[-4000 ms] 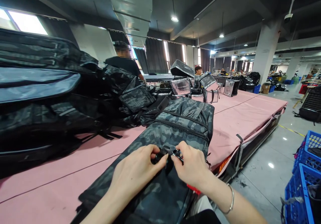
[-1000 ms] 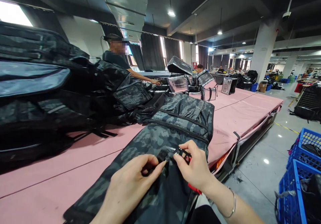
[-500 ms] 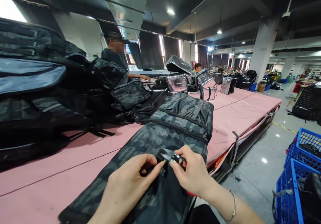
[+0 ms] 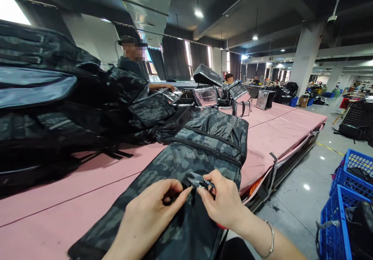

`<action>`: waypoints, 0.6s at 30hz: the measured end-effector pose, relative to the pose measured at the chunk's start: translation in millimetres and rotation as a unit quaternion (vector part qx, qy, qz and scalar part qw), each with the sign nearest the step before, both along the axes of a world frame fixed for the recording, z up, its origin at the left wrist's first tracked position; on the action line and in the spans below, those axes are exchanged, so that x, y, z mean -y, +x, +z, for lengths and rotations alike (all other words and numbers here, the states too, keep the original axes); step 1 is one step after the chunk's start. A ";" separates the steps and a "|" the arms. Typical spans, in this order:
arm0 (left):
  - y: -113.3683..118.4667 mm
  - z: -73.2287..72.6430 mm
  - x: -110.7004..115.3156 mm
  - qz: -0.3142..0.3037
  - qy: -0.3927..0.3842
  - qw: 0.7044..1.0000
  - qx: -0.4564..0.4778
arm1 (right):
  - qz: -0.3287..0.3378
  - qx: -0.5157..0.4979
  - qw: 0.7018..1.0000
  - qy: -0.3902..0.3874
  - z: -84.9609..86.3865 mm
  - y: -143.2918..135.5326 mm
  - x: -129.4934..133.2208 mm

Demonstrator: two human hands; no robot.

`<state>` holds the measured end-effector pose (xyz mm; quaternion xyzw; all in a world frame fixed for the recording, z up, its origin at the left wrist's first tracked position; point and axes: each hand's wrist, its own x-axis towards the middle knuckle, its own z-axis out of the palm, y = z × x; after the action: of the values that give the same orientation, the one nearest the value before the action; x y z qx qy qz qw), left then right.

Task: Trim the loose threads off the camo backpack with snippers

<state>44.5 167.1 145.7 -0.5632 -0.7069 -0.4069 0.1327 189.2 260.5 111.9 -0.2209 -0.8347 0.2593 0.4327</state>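
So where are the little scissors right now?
In the head view, low in the middle: the small snips are pinched in the right hand, blades pointing toward the left hand, just above the camouflage bag on the pink table.

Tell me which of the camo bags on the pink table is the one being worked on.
The camo bag lying flat nearest the camera: the left hand pinches its fabric while the right hand holds small snips to it. The others sit heaped behind, untouched.
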 end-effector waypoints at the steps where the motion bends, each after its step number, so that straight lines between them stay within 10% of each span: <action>1: 0.2 0.3 0.1 0.000 0.000 1.000 -0.002 | 0.000 -0.001 1.000 0.002 -0.1 0.3 0.0; 18: 0.5 -1.6 2.3 -0.011 0.024 1.000 -0.010 | -0.006 0.001 1.000 -0.017 2.2 -6.5 0.9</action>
<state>45.0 164.8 144.0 -0.5716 -0.6894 -0.4193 0.1489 182.6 259.7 114.1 -0.2334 -0.8294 0.2705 0.4294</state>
